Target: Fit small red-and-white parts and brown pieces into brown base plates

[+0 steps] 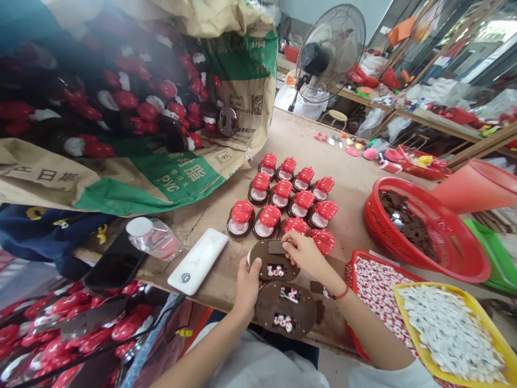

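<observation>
At the near edge of the brown worktable point(291, 134), the left hand point(247, 285) grips a round brown base point(275, 259), thumb on top. The right hand point(302, 251) has its fingers drawn together, seemingly pinching the end of a brown rectangular cover point(276, 247) at the base's upper recess. The step in hand looks like seating that cover, which calls for squaring its edges and pressing it flat. The base's lower recess lies uncovered over small red-and-white pieces point(276, 271). Just below, a second round base point(286, 308) shows two filled, uncovered recesses.

Red-topped toys point(280, 189) stand in rows just beyond the hands, the nearest crowding the right one. To the right, a red basket point(375, 213) holds brown pieces, and a yellow tray point(490, 320) of white pieces overlaps a red tray point(355, 342). A white phone-like device point(197, 261) and a clear bottle point(157, 241) take up space at left, below a bulky paper sack point(194, 180).
</observation>
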The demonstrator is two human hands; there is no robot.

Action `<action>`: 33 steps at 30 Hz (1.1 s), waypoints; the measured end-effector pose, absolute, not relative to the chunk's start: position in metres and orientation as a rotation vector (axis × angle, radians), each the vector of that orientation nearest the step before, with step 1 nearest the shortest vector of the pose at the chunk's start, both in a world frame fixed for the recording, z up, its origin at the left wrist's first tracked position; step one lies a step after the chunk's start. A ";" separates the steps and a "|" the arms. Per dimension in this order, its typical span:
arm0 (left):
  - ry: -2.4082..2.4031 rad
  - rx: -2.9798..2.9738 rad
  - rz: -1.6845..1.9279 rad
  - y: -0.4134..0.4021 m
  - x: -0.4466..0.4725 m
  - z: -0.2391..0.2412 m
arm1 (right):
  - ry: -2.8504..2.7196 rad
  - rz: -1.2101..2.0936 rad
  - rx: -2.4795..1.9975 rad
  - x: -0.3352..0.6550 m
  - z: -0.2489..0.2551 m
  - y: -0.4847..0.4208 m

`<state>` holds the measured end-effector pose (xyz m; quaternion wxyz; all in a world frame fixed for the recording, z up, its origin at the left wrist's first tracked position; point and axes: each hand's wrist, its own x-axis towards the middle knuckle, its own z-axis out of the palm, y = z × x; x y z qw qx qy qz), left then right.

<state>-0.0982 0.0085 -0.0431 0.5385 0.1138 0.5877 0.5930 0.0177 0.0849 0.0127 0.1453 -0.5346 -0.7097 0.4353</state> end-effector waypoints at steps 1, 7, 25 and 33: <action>1.395 0.272 1.412 0.008 -0.098 -0.043 | -2.062 1.237 -1.554 0.017 0.013 0.085; 1.374 0.273 1.408 0.007 -0.100 -0.045 | -2.407 0.974 -1.479 0.014 0.019 0.092; 1.394 0.229 1.333 0.012 -0.106 -0.035 | -2.788 0.720 -1.488 0.014 0.022 0.118; 1.391 0.182 1.319 0.010 -0.105 -0.029 | -2.780 1.002 -1.272 0.029 0.024 0.124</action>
